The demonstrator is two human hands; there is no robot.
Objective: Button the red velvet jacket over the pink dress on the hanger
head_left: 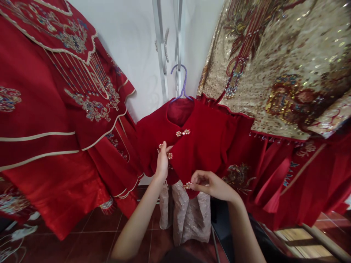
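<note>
A short red jacket [208, 142] hangs from a purple hanger [183, 86] in front of me. Jewelled flower clasps run down its front; the top clasp [183, 133] is joined, while the front edges stand apart lower down. My left hand [162, 160] is upright at the front opening, its thumb and fingers closed on the jacket's edge beside a middle clasp [169, 156]. At the bottom of the other front edge, my right hand [207, 182] pinches the lowest clasp [188, 185]. Part of each hand's fingertips is hidden.
An embroidered red garment [52, 98] hangs at the left, and a gold sequined one [263, 73] at the right. Behind the jacket stands a pale metal rack [161, 54]. Pale patterned fabric [189, 219] hangs underneath, above the red tiled floor [131, 241]. White cables [22, 235] lie lower left.
</note>
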